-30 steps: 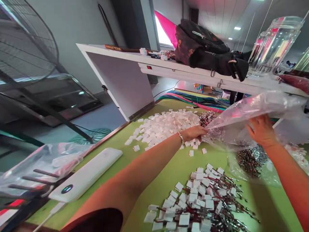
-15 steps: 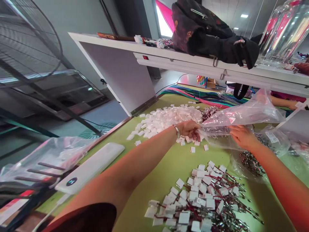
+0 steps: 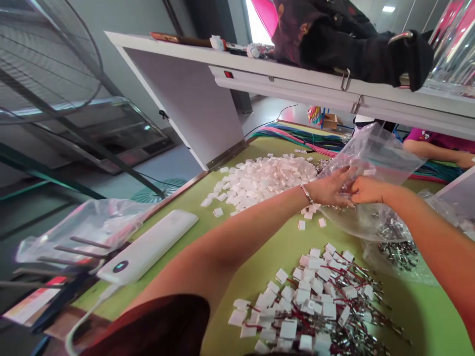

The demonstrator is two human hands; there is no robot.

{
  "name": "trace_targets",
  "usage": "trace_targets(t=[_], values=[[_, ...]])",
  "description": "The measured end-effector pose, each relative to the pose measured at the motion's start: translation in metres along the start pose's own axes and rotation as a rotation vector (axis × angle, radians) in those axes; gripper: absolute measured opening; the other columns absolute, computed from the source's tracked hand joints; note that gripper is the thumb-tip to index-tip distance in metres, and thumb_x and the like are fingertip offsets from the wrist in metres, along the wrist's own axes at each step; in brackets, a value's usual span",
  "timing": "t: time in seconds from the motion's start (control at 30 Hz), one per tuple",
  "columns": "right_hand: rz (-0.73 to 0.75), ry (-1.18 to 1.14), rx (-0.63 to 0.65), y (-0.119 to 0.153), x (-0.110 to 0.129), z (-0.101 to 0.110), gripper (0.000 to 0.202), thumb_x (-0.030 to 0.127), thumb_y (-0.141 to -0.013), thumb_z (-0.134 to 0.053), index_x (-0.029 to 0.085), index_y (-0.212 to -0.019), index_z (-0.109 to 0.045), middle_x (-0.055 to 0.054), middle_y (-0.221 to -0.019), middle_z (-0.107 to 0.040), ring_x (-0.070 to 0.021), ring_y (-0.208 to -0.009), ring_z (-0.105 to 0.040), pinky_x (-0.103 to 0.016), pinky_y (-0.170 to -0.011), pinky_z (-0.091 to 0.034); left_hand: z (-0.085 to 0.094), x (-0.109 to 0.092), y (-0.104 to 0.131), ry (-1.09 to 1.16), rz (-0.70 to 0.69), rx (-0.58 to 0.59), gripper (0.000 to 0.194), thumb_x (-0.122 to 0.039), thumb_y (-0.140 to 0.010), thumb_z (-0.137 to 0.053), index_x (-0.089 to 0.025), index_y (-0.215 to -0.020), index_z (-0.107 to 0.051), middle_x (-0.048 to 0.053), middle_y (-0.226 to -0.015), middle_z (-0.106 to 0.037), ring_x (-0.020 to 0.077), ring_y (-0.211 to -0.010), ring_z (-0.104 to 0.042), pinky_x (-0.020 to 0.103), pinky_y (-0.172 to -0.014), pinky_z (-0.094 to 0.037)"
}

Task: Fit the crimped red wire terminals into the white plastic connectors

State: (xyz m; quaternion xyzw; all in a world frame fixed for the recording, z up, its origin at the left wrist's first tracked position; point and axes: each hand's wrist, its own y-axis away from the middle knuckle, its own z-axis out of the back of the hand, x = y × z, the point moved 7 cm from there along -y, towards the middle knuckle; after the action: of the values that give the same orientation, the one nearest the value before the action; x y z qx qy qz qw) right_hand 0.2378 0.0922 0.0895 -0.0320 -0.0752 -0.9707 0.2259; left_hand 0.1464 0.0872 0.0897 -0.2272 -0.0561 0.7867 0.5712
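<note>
A clear plastic bag (image 3: 386, 153) stands up crumpled around both hands, above the middle of the green table. My right hand (image 3: 367, 190) is closed on the bag's film, its knuckles turned up. Touching the bag from the left, my left hand (image 3: 330, 188) has its fingers stretched and apart, close against the right. Just left of it spreads a heap of small white plastic connector housings (image 3: 267, 178). Nearer to me lies a pile of white connectors on short dark-red wires with metal ends (image 3: 311, 301). Below my right wrist sits a second bag of metal terminals (image 3: 399, 247).
A white power bank (image 3: 148, 247) with a cable lies on the table's left edge, beside another plastic bag (image 3: 85, 227). Long coloured wires (image 3: 297, 136) run along the back under a white shelf (image 3: 185, 47) carrying a black bag (image 3: 345, 49). Another person's arm (image 3: 434, 151) shows at right.
My left hand has moved right and its fingers have spread. My right hand has closed on the bag and come up beside the left. The bag's film has bunched upward; the view has shifted slightly.
</note>
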Motion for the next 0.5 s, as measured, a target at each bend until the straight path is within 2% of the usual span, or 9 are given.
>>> trace_targets(t=[0.07,0.13,0.17,0.2,0.27,0.37,0.4,0.47,0.5], values=[[0.0,0.076,-0.125,0.012,-0.003,0.009,0.023,0.022,-0.079,-0.052,0.019,-0.06,-0.065,-0.006,-0.091,-0.071,-0.0218,-0.088,-0.063,-0.043,-0.096,-0.039,-0.014,0.02,0.0,0.036,0.062,0.058,0.079,-0.039,-0.078,-0.067,-0.008,-0.142,-0.032,0.022,-0.144,-0.038,0.0295,-0.133,-0.037,0.037,-0.103,-0.039],[-0.052,0.195,-0.397,0.03,-0.003,0.022,0.027,0.02,-0.086,-0.046,0.017,-0.074,-0.069,-0.01,-0.117,-0.065,-0.027,-0.113,-0.055,-0.049,-0.104,-0.03,-0.023,0.034,0.004,0.037,0.152,0.119,0.04,-0.029,-0.09,-0.051,-0.012,-0.125,-0.054,0.015,-0.123,-0.06,0.025,-0.113,-0.056,0.035,-0.093,-0.045],[-0.087,0.246,-0.534,0.041,0.001,0.027,0.026,0.021,-0.088,-0.045,0.017,-0.082,-0.07,-0.012,-0.126,-0.06,-0.0294,-0.121,-0.049,-0.051,-0.105,-0.03,-0.024,0.039,0.006,0.009,0.208,0.133,0.031,-0.024,-0.093,-0.043,-0.013,-0.115,-0.062,0.013,-0.111,-0.066,0.023,-0.102,-0.061,0.034,-0.089,-0.047],[-0.116,0.277,-0.636,0.053,0.01,0.027,0.024,0.022,-0.088,-0.047,0.016,-0.092,-0.07,-0.014,-0.133,-0.055,-0.0312,-0.126,-0.043,-0.053,-0.105,-0.03,-0.024,0.042,0.008,-0.033,0.264,0.134,0.032,-0.02,-0.094,-0.037,-0.012,-0.106,-0.066,0.012,-0.102,-0.069,0.0221,-0.094,-0.064,0.033,-0.085,-0.047],[-0.119,0.249,-0.699,0.075,0.039,0.018,0.03,0.023,-0.087,-0.051,0.016,-0.113,-0.065,-0.015,-0.144,-0.043,-0.0329,-0.132,-0.036,-0.053,-0.104,-0.033,-0.022,0.045,0.01,-0.117,0.341,0.11,0.035,-0.017,-0.095,-0.033,-0.009,-0.097,-0.067,0.014,-0.097,-0.069,0.0226,-0.089,-0.064,0.033,-0.082,-0.047],[-0.012,0.062,-0.529,0.108,0.1,-0.015,0.052,0.031,-0.084,-0.058,0.022,-0.135,-0.049,-0.011,-0.141,-0.047,-0.0287,-0.13,-0.041,-0.049,-0.106,-0.035,-0.023,0.042,0.009,-0.153,0.361,0.092,0.038,-0.019,-0.096,-0.03,-0.007,-0.096,-0.067,0.016,-0.096,-0.068,0.0241,-0.09,-0.063,0.035,-0.083,-0.047],[-0.014,-0.024,-0.382,0.118,0.118,-0.032,0.064,0.036,-0.082,-0.061,0.025,-0.142,-0.04,-0.01,-0.143,-0.046,-0.0287,-0.13,-0.042,-0.048,-0.105,-0.038,-0.024,0.042,0.009,-0.139,0.359,0.086,0.04,-0.021,-0.097,-0.029,-0.007,-0.097,-0.067,0.017,-0.095,-0.068,0.0245,-0.091,-0.063,0.036,-0.084,-0.047],[-0.089,-0.161,-0.04,0.137,0.143,-0.07,0.094,0.044,-0.071,-0.069,0.028,-0.15,-0.021,-0.01,-0.154,-0.027,-0.0336,-0.136,-0.033,-0.052,-0.104,-0.038,-0.026,0.041,0.008,-0.093,0.362,0.063,0.045,-0.027,-0.098,-0.026,-0.006,-0.098,-0.067,0.018,-0.093,-0.068,0.0258,-0.091,-0.063,0.038,-0.085,-0.047],[-0.149,-0.199,0.066,0.146,0.15,-0.085,0.103,0.043,-0.067,-0.072,0.029,-0.152,-0.015,-0.01,-0.157,-0.018,-0.0364,-0.139,-0.025,-0.055,-0.106,-0.033,-0.026,0.041,0.008,-0.066,0.361,0.052,0.048,-0.03,-0.099,-0.025,-0.006,-0.098,-0.067,0.019,-0.092,-0.068,0.0262,-0.091,-0.063,0.039,-0.085,-0.047]])
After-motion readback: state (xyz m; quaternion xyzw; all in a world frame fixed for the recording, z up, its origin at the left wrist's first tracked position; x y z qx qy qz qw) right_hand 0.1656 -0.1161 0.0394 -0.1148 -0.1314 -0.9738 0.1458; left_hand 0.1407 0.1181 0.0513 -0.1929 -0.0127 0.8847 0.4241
